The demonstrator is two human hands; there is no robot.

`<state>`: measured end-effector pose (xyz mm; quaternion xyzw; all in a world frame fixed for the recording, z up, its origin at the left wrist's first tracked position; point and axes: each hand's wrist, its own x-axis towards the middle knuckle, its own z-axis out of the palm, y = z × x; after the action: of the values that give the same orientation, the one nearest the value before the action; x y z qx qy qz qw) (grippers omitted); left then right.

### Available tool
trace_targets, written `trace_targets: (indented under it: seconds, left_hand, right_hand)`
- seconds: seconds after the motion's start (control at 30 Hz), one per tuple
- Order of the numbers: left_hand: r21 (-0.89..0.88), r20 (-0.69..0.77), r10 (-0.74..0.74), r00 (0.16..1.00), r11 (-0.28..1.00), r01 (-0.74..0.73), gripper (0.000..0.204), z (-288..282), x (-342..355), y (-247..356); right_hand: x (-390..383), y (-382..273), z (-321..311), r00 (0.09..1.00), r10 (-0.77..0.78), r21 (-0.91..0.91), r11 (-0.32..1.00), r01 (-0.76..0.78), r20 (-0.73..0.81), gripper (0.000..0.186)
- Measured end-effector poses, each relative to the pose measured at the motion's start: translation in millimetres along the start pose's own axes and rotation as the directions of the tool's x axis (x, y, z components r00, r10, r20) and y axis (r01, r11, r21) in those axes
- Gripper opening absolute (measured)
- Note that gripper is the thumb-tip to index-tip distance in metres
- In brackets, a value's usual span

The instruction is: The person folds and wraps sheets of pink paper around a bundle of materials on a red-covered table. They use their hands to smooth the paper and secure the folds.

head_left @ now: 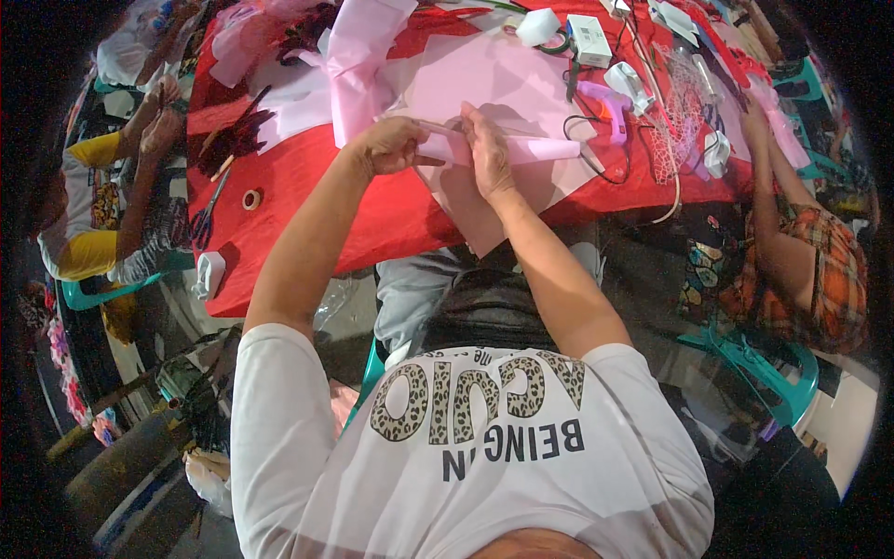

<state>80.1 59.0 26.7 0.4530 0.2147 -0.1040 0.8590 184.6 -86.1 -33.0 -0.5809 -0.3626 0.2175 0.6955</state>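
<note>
A pale pink strip of folded wrapping paper [548,149] runs sideways between my hands. Its left end is pinched in the closed fingers of my left hand [389,146]. My right hand [488,160] lies across the strip, fingers stretched out and held together, touching its middle. The strip's right end sticks out past that hand. Beneath both hands are flat pink sheets [452,79], one corner hanging over the table's near edge. Just beyond my left hand stands a gathered piece of pink wrap [358,70].
Red cloth [307,210] covers the table. To the right lie a lilac glue gun [612,107] with a black cord, a white box [589,41] and pink netting [666,158]. Scissors [205,222] and a tape roll [250,199] sit left. People work at both sides, one in an orange plaid garment [810,270].
</note>
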Motion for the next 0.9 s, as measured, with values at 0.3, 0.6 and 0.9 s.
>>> trace_targets:
  seconds: [0.3,0.6,0.9]
  left_hand:
    - [-0.031,0.018,0.032,0.999,0.999,-0.032,0.036,-4,-1,-3]
    - [-0.009,-0.027,0.026,0.999,1.0,-0.027,0.04,1,-4,1]
    - [-0.048,0.051,0.042,0.998,0.998,-0.039,0.04,-7,-3,-3]
  right_hand:
    - [-3,-6,0,0.999,0.007,0.055,0.998,-0.009,0.044,0.04]
    - [-3,-4,-1,0.993,-0.113,-0.12,0.986,0.116,0.036,0.039]
    - [-2,-22,2,0.999,-0.017,-0.187,0.982,0.025,0.042,0.026]
